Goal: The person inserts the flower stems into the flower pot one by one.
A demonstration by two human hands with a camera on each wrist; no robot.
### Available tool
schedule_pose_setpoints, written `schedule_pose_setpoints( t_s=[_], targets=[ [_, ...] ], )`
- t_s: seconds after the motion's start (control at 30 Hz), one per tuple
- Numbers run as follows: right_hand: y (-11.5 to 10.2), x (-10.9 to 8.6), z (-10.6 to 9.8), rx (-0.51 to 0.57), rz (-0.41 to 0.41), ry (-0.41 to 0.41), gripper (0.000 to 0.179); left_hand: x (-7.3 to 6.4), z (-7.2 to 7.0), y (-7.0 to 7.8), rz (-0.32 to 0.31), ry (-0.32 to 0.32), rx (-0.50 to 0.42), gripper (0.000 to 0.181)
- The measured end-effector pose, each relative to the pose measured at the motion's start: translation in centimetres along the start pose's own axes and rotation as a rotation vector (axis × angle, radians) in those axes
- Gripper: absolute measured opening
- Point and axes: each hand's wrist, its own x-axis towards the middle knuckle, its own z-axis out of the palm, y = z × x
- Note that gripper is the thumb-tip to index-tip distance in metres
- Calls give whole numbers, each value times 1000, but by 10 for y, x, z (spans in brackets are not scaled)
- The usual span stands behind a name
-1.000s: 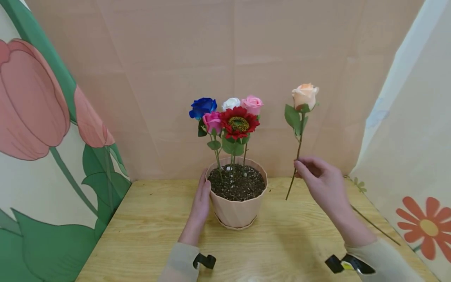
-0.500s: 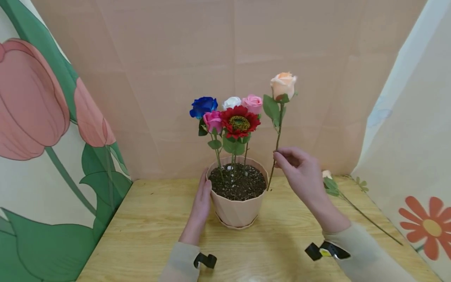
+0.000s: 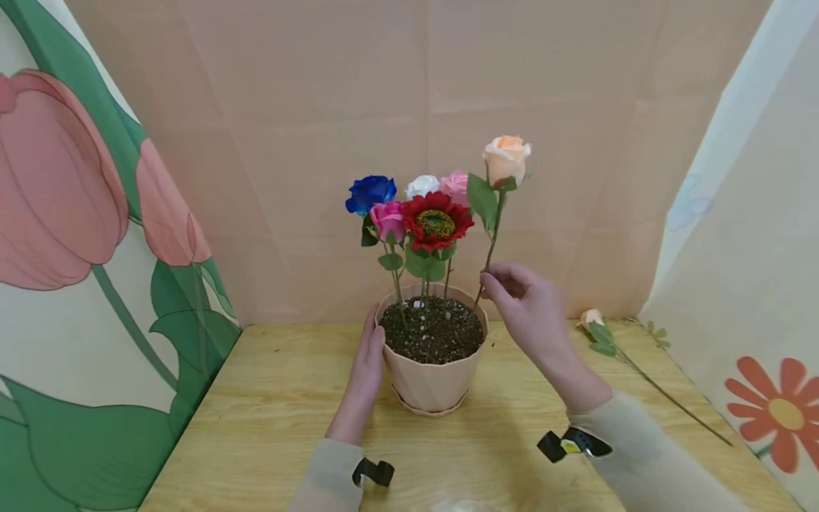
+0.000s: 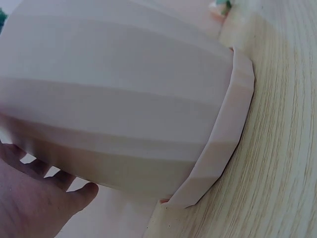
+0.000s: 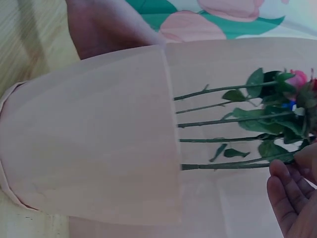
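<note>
A peach rose (image 3: 505,162) stands tilted slightly right, its stem pinched between the thumb and fingers of my right hand (image 3: 527,306). The stem's lower end is at the right back rim of the pink flowerpot (image 3: 431,384); whether it is in the soil (image 3: 441,341) I cannot tell. Against the pot's left side rests my left hand (image 3: 365,363), fingers extended along the wall, also seen in the left wrist view. Out of the soil rise a blue rose (image 3: 371,194), a magenta rose (image 3: 387,219), a white rose (image 3: 422,186), a pink rose (image 3: 454,186) and a red daisy-like flower (image 3: 438,222).
Another pale rose (image 3: 591,318) lies on the wooden table (image 3: 269,419) at the right, its long stem pointing toward the near right. A saucer (image 3: 430,410) sits under the pot. Behind the table hangs a pinkish backdrop (image 3: 307,142); flower-printed panels flank both sides.
My right hand has carried the peach rose leftward to the pot, and its stem end now meets the rim area. The lying rose has come into view. My left hand stays on the pot.
</note>
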Motion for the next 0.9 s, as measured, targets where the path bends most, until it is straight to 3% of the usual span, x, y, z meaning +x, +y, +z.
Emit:
schedule_pose_setpoints(
  t_s=[0.5, 0.9],
  targets=[
    [21, -6, 24, -20, 12, -86, 12, 2, 0, 0, 5, -14, 2, 58],
    [33, -12, 38, -110, -16, -93, 12, 0, 0, 0, 1, -17, -10, 59]
  ],
)
